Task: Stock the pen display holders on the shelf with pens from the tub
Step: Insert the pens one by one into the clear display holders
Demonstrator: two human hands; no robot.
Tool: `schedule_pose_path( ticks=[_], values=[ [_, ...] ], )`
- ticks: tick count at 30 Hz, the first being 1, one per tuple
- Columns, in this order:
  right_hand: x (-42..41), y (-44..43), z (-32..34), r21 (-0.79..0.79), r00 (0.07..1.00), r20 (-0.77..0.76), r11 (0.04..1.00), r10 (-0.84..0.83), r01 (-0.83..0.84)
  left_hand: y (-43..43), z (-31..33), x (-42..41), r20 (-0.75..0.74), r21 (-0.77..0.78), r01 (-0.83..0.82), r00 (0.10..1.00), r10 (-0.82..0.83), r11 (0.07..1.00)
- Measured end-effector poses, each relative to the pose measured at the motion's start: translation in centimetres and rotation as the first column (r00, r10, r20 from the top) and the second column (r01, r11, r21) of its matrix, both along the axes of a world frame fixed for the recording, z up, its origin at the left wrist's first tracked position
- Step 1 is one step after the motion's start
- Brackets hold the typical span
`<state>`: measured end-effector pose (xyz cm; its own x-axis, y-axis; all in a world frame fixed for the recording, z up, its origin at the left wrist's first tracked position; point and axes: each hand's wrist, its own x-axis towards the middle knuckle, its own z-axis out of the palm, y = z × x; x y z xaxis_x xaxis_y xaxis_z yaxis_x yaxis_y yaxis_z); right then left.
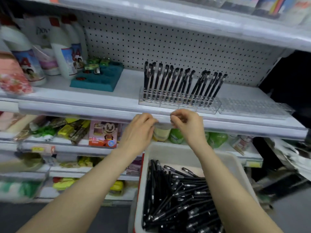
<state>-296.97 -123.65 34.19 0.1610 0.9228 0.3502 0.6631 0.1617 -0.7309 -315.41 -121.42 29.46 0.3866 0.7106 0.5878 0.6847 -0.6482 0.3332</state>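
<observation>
1. Your left hand (pixel 139 128) and right hand (pixel 186 123) are raised side by side in front of the shelf's front edge (pixel 84 109), fingers curled inward with the fingertips facing each other. Something pale and blurred sits between them, and you cannot tell whether either hand holds it.
2. Readable writing: "Dov" on a white pack (pixel 42 31) at the shelf's back left, and a large red "A" on the white bottles (pixel 67 54).
3. The clear pen holders (pixel 178 102) stand on the shelf just above your hands, filled with upright black pens (pixel 181 81). An empty clear holder (pixel 252 107) lies to their right.
4. The white tub (pixel 185 153) is below your right forearm, holding a heap of loose pens (pixel 181 199).
</observation>
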Motion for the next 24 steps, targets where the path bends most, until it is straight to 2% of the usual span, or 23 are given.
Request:
schedule_pose_path(
  ticks=[6,11,15,21,24],
  values=[
    [3.9,-5.1,-7.4,-0.276,0.982,0.186,0.961,0.034,0.019,-3.9,-4.9,3.7,-0.089,-0.163,-0.037,0.996,0.022,0.986],
    [5.4,-6.4,-11.7,-0.458,0.904,0.394,0.888,0.164,0.038,-4.4,-6.2,4.3,-0.171,-0.196,-0.120,0.981,0.087,0.973],
    [4.0,-6.1,-12.4,-0.511,0.847,0.464,0.860,0.261,0.015,-4.5,-6.1,4.4,-0.213,-0.189,-0.150,0.971,0.109,0.970],
    [3.2,-5.3,-13.0,-0.505,0.793,0.557,0.859,0.248,0.086,-4.4,-6.3,4.6,-0.254,-0.169,-0.161,0.960,0.114,0.972],
    [3.8,-5.6,-12.3,-0.501,0.825,0.510,0.864,0.245,0.053,-4.6,-6.2,4.5,-0.257,-0.165,-0.156,0.960,0.110,0.974]
  ],
)
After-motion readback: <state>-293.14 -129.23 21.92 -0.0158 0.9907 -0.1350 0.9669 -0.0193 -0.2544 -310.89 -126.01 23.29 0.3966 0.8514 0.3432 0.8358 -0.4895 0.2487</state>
